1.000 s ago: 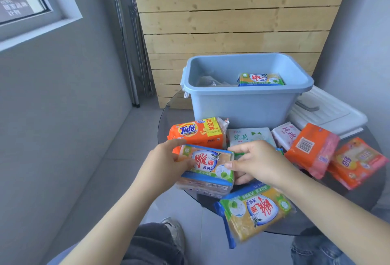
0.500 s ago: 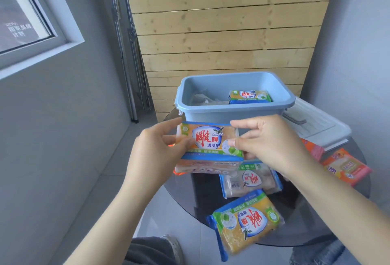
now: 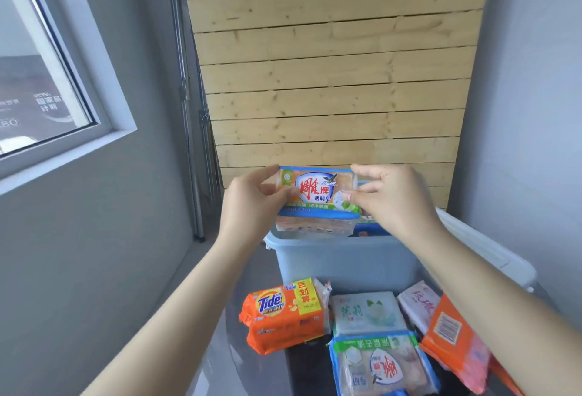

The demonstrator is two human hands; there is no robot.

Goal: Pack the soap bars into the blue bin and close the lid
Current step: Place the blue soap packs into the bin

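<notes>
Above blue bin (image 3: pixel 343 261) mouth: soap pack (image 3: pixel 318 200) held level, label facing person, long axis left-right, matching bin's width. Left hand (image 3: pixel 248 206) pinches left end, thumb against fingers; right hand (image 3: pixel 390 203) pinches right end, fingertips curled. Two-ended hold likely keeps soft pack flat for lowering. White lid (image 3: pixel 491 254) lies beside bin, off. Tide pack (image 3: pixel 283 313) and others wait on table (image 3: pixel 252 373).

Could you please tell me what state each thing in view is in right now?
Blue plastic bin: open, lid off.
White plastic lid: off, lying right of the bin.
Blue-and-yellow wrapped soap pack: held above the bin by both hands.
Left hand: gripping the pack's left end.
Right hand: pinching its right end.
Orange Tide soap pack: lying on the table, unpacked.
</notes>
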